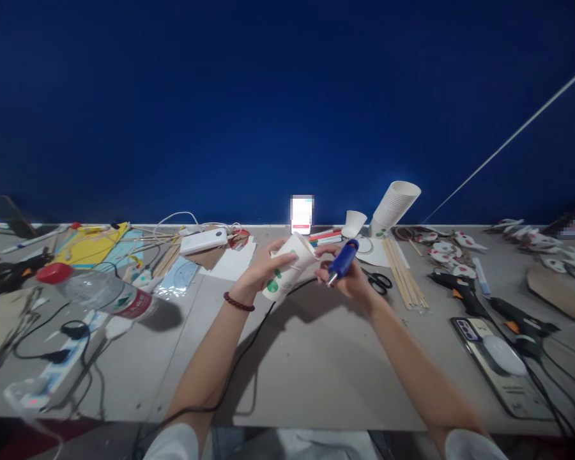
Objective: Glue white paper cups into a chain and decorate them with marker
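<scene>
Cup (286, 276) is in L hand (260, 266), gripped w/ thumb across its wall, held over table (326, 367); long axis slants near left to far right. R hand (351, 281) grips blue tool (344, 259) just right of cup, metal tip pointing near & a bit left, i.e. not straight at cup; gap btw tip & wall. R hand's fingertips are by cup's far-right end, can't tell if touching. L hand is nearer cup's near-left part. Black cord (263, 322) runs near left from cup's near end. Scissors (379, 282) lie right of R hand, cup stack (395, 206) farther off, far right.
</scene>
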Tool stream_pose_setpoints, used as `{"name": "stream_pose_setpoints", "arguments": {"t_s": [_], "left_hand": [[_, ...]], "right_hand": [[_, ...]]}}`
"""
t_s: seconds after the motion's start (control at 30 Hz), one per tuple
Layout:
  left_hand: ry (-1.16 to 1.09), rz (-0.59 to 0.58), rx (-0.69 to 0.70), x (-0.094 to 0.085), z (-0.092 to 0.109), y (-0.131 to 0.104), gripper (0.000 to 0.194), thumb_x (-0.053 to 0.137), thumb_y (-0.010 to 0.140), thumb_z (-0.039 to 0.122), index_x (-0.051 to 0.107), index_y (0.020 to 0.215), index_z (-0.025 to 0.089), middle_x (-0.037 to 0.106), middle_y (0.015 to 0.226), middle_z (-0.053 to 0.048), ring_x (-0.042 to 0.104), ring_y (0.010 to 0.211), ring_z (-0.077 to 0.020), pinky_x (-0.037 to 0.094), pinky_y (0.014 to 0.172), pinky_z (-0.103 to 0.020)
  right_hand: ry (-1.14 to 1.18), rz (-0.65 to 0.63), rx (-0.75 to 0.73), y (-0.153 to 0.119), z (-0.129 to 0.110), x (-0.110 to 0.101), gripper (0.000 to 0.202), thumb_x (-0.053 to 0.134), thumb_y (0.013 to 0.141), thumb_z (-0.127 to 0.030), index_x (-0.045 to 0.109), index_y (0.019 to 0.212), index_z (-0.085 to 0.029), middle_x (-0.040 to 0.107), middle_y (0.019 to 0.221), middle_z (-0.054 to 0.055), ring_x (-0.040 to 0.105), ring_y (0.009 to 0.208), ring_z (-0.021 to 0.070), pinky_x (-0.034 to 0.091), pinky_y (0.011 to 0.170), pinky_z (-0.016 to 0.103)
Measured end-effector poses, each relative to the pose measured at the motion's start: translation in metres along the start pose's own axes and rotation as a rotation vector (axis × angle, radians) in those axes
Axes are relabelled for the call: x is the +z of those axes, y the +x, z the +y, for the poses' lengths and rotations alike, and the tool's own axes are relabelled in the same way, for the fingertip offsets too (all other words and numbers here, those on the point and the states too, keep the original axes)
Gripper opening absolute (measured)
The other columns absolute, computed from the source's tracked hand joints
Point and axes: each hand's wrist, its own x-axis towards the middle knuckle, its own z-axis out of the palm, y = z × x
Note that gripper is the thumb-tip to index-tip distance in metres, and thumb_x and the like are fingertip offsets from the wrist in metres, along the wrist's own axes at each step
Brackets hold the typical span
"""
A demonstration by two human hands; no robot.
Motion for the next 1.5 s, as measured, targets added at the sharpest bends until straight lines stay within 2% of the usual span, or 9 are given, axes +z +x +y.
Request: {"name": "stream_pose_setpoints", "arguments": {"t_s": [0.1, 0.17, 0.33, 0.47, 0.67, 0.77, 1.0, 1.2, 1.5], "left_hand": [[0.005, 0.023, 0.023, -0.007, 0.0, -0.001, 0.069, 0.086, 0.063, 0.051, 0.068, 0.12, 0.017, 0.074, 0.102, -0.009, 0.071, 0.082, -0.0206, 0.055, 0.071, -0.03], [0.011, 0.041, 0.061, -0.012, 0.001, -0.002, 0.067, 0.084, 0.064, 0.052, 0.068, 0.12, 0.019, 0.074, 0.102, -0.008, 0.071, 0.08, -0.0199, 0.055, 0.068, -0.029], [-0.007, 0.048, 0.153, -0.016, 0.005, -0.005, 0.065, 0.08, 0.067, 0.053, 0.066, 0.121, 0.02, 0.074, 0.102, -0.007, 0.071, 0.08, -0.0203, 0.055, 0.067, -0.029], [-0.032, 0.103, 0.246, -0.015, 0.008, -0.009, 0.067, 0.08, 0.065, 0.054, 0.065, 0.121, 0.02, 0.073, 0.105, -0.008, 0.071, 0.085, -0.0215, 0.056, 0.07, -0.029], [-0.012, 0.124, 0.341, -0.013, 0.012, -0.016, 0.065, 0.078, 0.067, 0.055, 0.065, 0.121, 0.021, 0.072, 0.103, -0.007, 0.069, 0.084, -0.0214, 0.055, 0.066, -0.029], [0.025, 0.13, 0.373, -0.012, 0.014, -0.019, 0.065, 0.078, 0.068, 0.057, 0.065, 0.121, 0.023, 0.072, 0.103, -0.007, 0.068, 0.083, -0.0208, 0.055, 0.065, -0.029], [0.12, 0.128, 0.432, -0.014, 0.013, -0.018, 0.067, 0.076, 0.07, 0.063, 0.065, 0.122, 0.023, 0.072, 0.103, -0.008, 0.068, 0.088, -0.0246, 0.057, 0.072, -0.035], [0.122, 0.145, 0.456, -0.014, 0.013, -0.021, 0.066, 0.078, 0.069, 0.062, 0.067, 0.121, 0.023, 0.071, 0.118, -0.01, 0.066, 0.102, -0.0268, 0.056, 0.081, -0.036], [0.121, 0.154, 0.425, -0.008, 0.019, -0.024, 0.065, 0.077, 0.067, 0.062, 0.068, 0.118, 0.023, 0.071, 0.11, -0.009, 0.066, 0.093, -0.0246, 0.055, 0.073, -0.033]], "right_hand": [[0.03, 0.091, 0.01, 0.0, -0.014, -0.007, 0.043, 0.087, 0.062, -0.022, 0.067, 0.1, -0.022, 0.065, 0.086, -0.003, 0.06, 0.057, 0.0095, 0.055, 0.057, 0.027], [0.091, 0.079, 0.016, 0.0, -0.022, -0.014, 0.037, 0.086, 0.066, -0.031, 0.067, 0.096, -0.022, 0.065, 0.085, -0.002, 0.061, 0.059, 0.0102, 0.058, 0.061, 0.029], [0.186, -0.054, 0.038, -0.007, -0.031, -0.026, 0.036, 0.083, 0.07, -0.049, 0.07, 0.083, -0.018, 0.055, 0.052, -0.006, 0.048, 0.038, 0.0101, 0.05, 0.039, 0.028], [0.123, -0.097, 0.076, -0.013, -0.031, -0.026, 0.037, 0.086, 0.068, -0.049, 0.071, 0.079, -0.017, 0.057, 0.044, -0.005, 0.053, 0.036, 0.0131, 0.051, 0.038, 0.028], [-0.004, -0.041, 0.137, -0.02, -0.037, -0.022, 0.031, 0.085, 0.07, -0.044, 0.071, 0.075, -0.017, 0.055, 0.04, -0.005, 0.071, 0.049, 0.0207, 0.058, 0.051, 0.028], [-0.036, -0.037, 0.173, -0.02, -0.036, -0.021, 0.03, 0.085, 0.069, -0.042, 0.071, 0.074, -0.017, 0.057, 0.043, -0.005, 0.067, 0.045, 0.0187, 0.057, 0.05, 0.029], [0.015, -0.028, 0.106, -0.02, -0.033, -0.021, 0.028, 0.084, 0.07, -0.042, 0.072, 0.072, -0.016, 0.055, 0.04, -0.004, 0.06, 0.041, 0.0156, 0.051, 0.044, 0.027], [-0.028, -0.018, 0.124, -0.022, -0.034, -0.016, 0.027, 0.085, 0.069, -0.04, 0.071, 0.068, -0.016, 0.054, 0.041, -0.005, 0.053, 0.039, 0.0114, 0.05, 0.044, 0.026], [-0.067, -0.024, 0.102, -0.021, -0.033, -0.013, 0.032, 0.083, 0.07, -0.044, 0.065, 0.063, -0.019, 0.052, 0.039, -0.005, 0.05, 0.037, 0.011, 0.048, 0.04, 0.026]]}}
